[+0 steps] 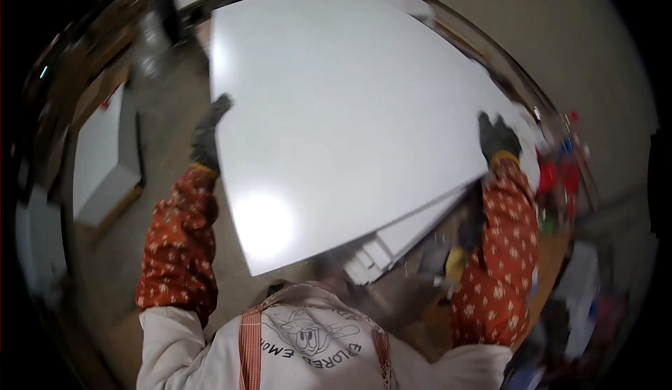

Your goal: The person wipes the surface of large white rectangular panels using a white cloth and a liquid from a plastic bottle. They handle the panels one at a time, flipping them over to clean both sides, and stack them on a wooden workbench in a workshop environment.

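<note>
We hold a big white panel (336,110) up in front of us, tilted, its near corner low toward our chest. Our left hand (208,135), in a dark glove, has its grip clenched on the panel's left edge; our right hand (498,138), gloved too, grasps the right edge near the far corner. Both arms wear red spotted sleeves (178,243). Under the panel lies a stack of more white sheets (409,232), their corners fanned out just below its lower edge. Another white board (98,159) lies well apart on the floor to the left, and red bottles (560,176) stand at the right. To carry this well, we judge that both hands should keep level and opposite each other, so the sheet does not twist, and that the low corner should stay free of the stack as we lift
</note>
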Demonstrator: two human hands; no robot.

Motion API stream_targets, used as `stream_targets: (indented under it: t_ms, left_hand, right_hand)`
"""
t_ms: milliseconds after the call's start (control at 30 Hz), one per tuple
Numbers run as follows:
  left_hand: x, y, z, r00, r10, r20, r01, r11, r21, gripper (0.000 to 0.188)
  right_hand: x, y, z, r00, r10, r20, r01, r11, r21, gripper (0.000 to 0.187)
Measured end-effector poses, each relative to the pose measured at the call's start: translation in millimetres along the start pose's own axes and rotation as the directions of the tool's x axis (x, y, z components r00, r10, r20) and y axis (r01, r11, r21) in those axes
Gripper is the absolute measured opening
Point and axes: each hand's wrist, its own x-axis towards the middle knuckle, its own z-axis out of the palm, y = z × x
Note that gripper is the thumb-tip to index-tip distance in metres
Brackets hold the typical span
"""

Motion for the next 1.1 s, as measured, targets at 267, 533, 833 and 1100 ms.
stream_targets:
  t_ms: [267,533,833,1100]
  left_hand:
    - [38,-36,-13,0.776,0.497,0.389,-0.593,0.365,0.718,0.041]
    - [29,-28,-1,0.881,0.384,0.278,-0.474,0.726,0.499,0.040]
    - [38,-8,1,0.994,-0.011,0.111,0.022,0.996,-0.090,0.039]
    - [19,11,5,0.767,0.434,0.472,-0.609,0.264,0.748,0.045]
  right_hand:
    - [-105,50,-80,0.791,-0.511,0.336,0.554,0.832,-0.037,0.055]
    - [-192,198,-137,0.966,-0.245,0.084,0.240,0.969,0.061,0.053]
    - [-122,245,-109,0.983,-0.122,0.134,0.127,0.992,-0.026,0.055]
    - [16,278,-15,0.907,-0.290,0.305,0.337,0.935,-0.112,0.066]
